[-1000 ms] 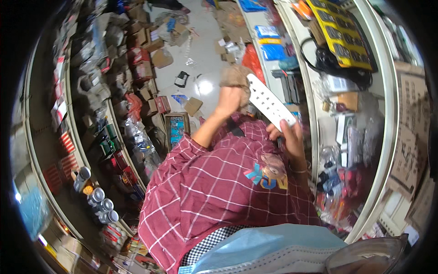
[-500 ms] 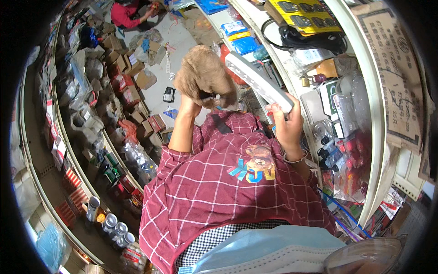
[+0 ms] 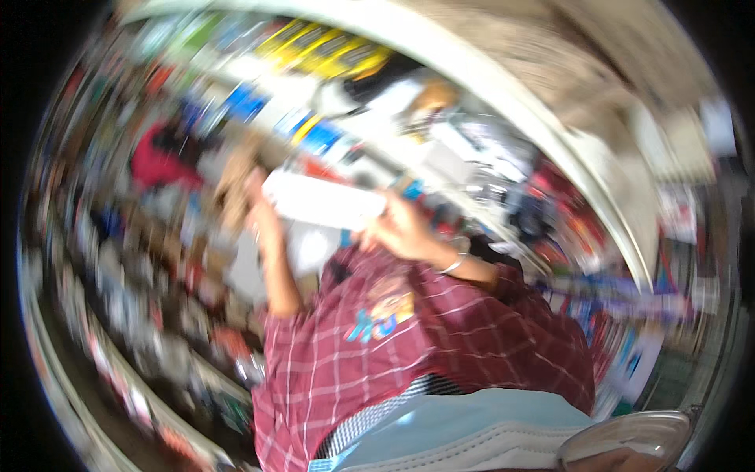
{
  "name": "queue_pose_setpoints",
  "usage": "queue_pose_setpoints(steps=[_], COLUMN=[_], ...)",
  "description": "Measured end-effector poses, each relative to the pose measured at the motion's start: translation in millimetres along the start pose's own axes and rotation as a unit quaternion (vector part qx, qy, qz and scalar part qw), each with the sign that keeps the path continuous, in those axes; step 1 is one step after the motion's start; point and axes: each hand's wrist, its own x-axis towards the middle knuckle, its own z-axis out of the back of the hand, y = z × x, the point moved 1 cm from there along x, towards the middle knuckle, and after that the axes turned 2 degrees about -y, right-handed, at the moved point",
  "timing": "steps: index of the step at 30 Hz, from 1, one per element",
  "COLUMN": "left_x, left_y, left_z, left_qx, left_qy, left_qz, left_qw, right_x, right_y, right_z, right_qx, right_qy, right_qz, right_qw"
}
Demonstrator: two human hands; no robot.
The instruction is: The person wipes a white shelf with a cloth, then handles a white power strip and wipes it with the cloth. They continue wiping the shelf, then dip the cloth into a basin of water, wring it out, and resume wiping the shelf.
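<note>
A long white flat plastic bar [image 3: 322, 202] is held out level in front of the person's chest, at the middle of a heavily blurred view, its length running from left to right between the two hands. The right hand [image 3: 403, 228] is curled around the bar's right end, fingers wrapped over it and clamped tight; a thin silver bangle [image 3: 452, 263] sits on that wrist. The left hand [image 3: 255, 197] meets the bar's left end, and a crumpled brown cloth [image 3: 234, 182] is bunched just beside it, but the blur hides whether those fingers are closed on the cloth, on the bar, or on both.

Below the hands lies the person's maroon shirt with thin white checks [image 3: 440, 346], which carries a small blue and orange printed patch [image 3: 381, 311] on the chest. At the lower edge a pale blue face mask [image 3: 472, 429] fills the near foreground.

Behind the bar a curved white shelf edge [image 3: 503, 102] sweeps from the top toward the right. Above it sit yellow and black flat packages [image 3: 330, 51], and just beneath them blue and white boxed packages [image 3: 314, 134] in a row. To the left a red smear [image 3: 157, 161], too blurred to identify, stands among stacked brown cartons [image 3: 157, 236].
</note>
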Motion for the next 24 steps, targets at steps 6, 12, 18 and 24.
queue_pose_setpoints(steps=[6, 12, 18, 24], left_x=[-31.1, -90.2, -125.3, -142.7], left_y=[-23.8, -61.3, -121.3, -137.4], left_z=[-15.5, -25.2, -35.5, -35.0], left_qx=[-0.429, -0.186, -0.257, -0.273], left_qy=[0.231, 0.453, 0.559, 0.551], left_qz=[-0.069, -0.151, -0.168, -0.119], left_qw=[0.871, 0.859, 0.771, 0.779], right_x=[-25.3, -83.1, -119.1, -106.3], right_y=[41.6, 91.1, 165.5, 183.1], right_z=[39.3, 70.9, 65.1, 51.9], right_qx=[0.064, -0.056, -0.400, -0.566], right_qy=[-0.010, -0.034, -0.045, -0.058], right_qz=[0.017, -0.020, 0.192, 0.235], right_qw=[0.998, 0.998, 0.895, 0.788])
